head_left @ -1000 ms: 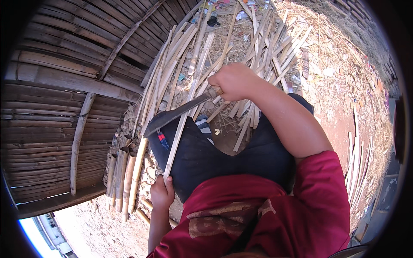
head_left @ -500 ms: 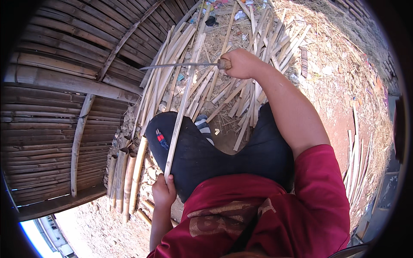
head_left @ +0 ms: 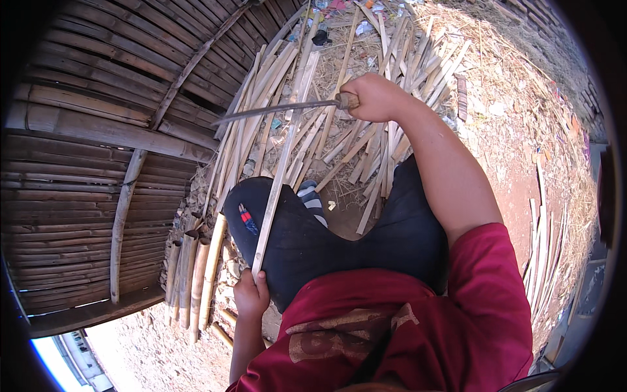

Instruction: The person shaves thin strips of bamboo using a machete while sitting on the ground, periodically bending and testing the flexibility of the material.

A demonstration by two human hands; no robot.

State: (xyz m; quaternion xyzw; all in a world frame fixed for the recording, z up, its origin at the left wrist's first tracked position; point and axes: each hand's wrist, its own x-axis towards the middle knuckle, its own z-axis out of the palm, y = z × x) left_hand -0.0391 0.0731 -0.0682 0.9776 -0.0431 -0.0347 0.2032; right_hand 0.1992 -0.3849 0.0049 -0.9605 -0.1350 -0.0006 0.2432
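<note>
My right hand (head_left: 374, 97) is closed round the short wooden handle of a long-bladed knife (head_left: 277, 108). Its narrow blade points left and lies across the upper part of a long bamboo strip (head_left: 277, 179). At the strip's near end, my left hand (head_left: 251, 292) grips it with the thumb along the edge. The strip slants up and away past my left thigh, over the dark trousers (head_left: 313, 245). Whether the edge touches the strip I cannot tell.
Split bamboo strips (head_left: 382, 140) lie spread on the ground ahead of my legs. On the left stands a bamboo slat wall (head_left: 72, 157), with cut bamboo poles (head_left: 196, 281) beside it. More thin strips (head_left: 539, 248) lie at the right. Straw (head_left: 503, 72) covers the ground at the far right.
The knife blade has tilted, its handle end shifting slightly right and its tip lower. The strip's far end shows a little further right. Both hands keep their hold.
</note>
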